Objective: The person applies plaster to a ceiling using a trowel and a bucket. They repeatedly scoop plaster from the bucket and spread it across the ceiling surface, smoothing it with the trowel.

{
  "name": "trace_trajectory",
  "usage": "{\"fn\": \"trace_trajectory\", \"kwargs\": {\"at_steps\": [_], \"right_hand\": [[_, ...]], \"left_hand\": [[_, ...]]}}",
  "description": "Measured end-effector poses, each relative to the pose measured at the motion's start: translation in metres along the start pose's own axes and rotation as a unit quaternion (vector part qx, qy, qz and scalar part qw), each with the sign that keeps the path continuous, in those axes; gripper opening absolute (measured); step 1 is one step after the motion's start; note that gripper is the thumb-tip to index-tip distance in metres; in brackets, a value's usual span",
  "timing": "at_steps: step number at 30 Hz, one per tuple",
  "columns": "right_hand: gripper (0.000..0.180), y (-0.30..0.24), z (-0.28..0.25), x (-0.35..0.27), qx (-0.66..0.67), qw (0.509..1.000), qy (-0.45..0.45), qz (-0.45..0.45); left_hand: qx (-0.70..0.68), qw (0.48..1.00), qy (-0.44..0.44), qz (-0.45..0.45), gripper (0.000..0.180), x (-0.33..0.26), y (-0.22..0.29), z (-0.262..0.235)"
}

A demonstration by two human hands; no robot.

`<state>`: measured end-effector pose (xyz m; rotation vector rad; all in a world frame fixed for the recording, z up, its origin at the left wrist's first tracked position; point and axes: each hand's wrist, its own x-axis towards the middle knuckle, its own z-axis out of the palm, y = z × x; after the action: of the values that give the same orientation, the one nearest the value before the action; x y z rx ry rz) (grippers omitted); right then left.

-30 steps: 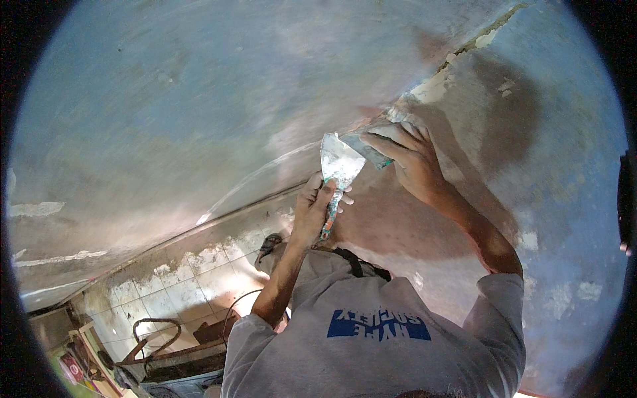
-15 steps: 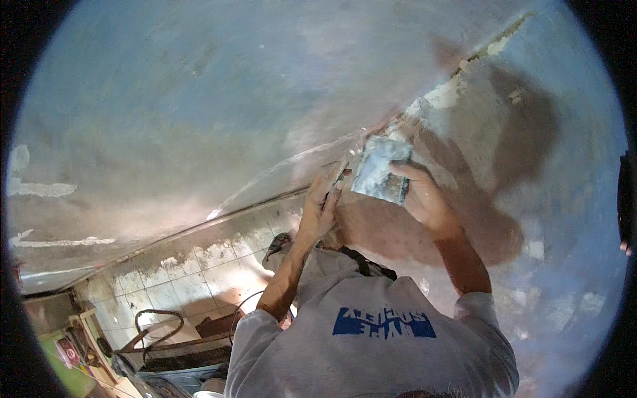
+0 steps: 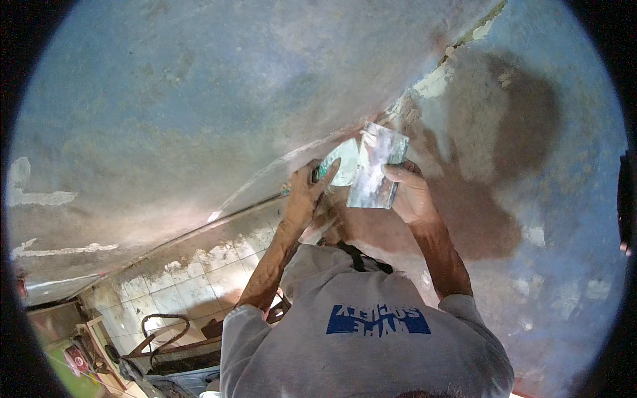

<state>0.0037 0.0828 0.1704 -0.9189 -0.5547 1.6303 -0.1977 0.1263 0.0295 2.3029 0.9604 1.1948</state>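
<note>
Near the seam where two blotchy blue painted surfaces (image 3: 166, 86) meet, patched with white filler (image 3: 434, 83) and darkened by a broad shadow (image 3: 527, 126), the fingers of the left hand (image 3: 304, 199) pinch a scraper (image 3: 343, 162), its pale blade just beside a smeared rectangular plate (image 3: 376, 176) pinched in the right hand's (image 3: 415, 199) fingers. Grimy white tiles (image 3: 162, 285) run along the lower left, near a dark curved handle (image 3: 186, 325)

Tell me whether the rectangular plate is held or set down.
Held: the right hand grips the rectangular plate near its right edge, with the thumb lying over the face turned toward the camera.
</note>
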Motion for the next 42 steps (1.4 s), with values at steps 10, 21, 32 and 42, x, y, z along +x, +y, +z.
{"fn": "trace_trajectory", "kwargs": {"at_steps": [10, 21, 32, 42], "right_hand": [[0.022, -0.058, 0.023, -0.016, -0.533, 0.822, 0.025, -0.2], [0.028, -0.039, 0.011, 0.003, -0.612, 0.606, -0.237, -0.45], [0.027, -0.024, 0.008, 0.017, -0.586, 0.605, -0.199, -0.501], [0.034, -0.015, -0.01, 0.025, -0.578, 0.636, -0.177, -0.48]], "left_hand": [[-0.58, 0.714, -0.045, -0.389, 0.022, 0.018, 0.032, -0.058], [-0.627, 0.648, -0.164, -0.401, 0.028, 0.032, 0.056, -0.108], [-0.578, 0.737, -0.133, -0.323, 0.026, 0.019, 0.057, -0.098], [-0.498, 0.78, -0.16, -0.344, 0.032, 0.027, 0.069, -0.107]]}}
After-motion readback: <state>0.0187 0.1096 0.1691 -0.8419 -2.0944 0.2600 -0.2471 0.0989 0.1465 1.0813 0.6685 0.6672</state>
